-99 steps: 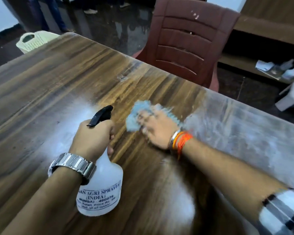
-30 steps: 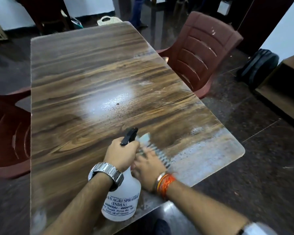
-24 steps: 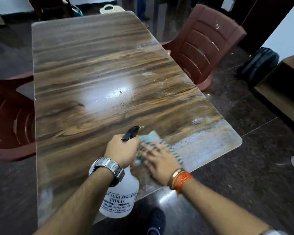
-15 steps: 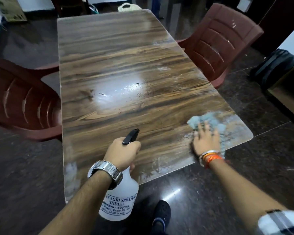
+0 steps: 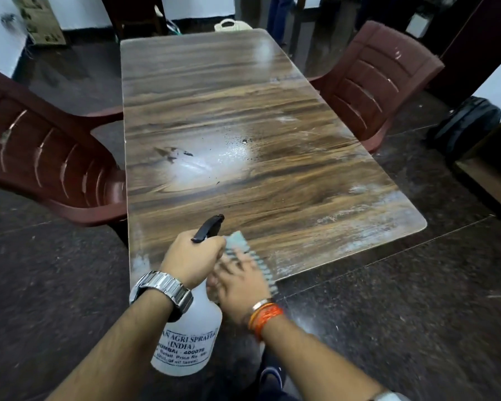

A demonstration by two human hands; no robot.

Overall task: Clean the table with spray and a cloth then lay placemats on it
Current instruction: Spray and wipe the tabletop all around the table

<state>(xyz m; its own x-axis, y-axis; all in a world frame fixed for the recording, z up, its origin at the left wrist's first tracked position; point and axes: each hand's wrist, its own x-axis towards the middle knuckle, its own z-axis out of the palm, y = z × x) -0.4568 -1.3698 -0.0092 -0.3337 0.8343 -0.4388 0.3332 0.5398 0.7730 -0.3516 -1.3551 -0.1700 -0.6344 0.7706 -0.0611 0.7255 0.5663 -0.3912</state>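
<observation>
A long wood-grain table (image 5: 243,111) stretches away from me, with a wet sprayed patch (image 5: 214,160) near its middle and whitish smears at its near right corner. My left hand (image 5: 193,260) grips the neck of a white spray bottle (image 5: 187,340) with a black trigger, held over the table's near edge. Just to its right, my right hand (image 5: 240,282) presses flat on a light blue cloth (image 5: 250,256) at the near edge; the hand is motion-blurred and covers most of the cloth. No placemats are in view.
Dark red plastic chairs stand at the table's left side (image 5: 49,160) and right side (image 5: 370,79). A black bag (image 5: 466,125) and a wooden shelf unit (image 5: 492,166) are on the dark floor at right. A pale basket (image 5: 232,24) sits beyond the far end.
My right hand has swept the cloth from the near right corner back left along the near edge, up beside the bottle. The left hand still holds the bottle in about the same spot.
</observation>
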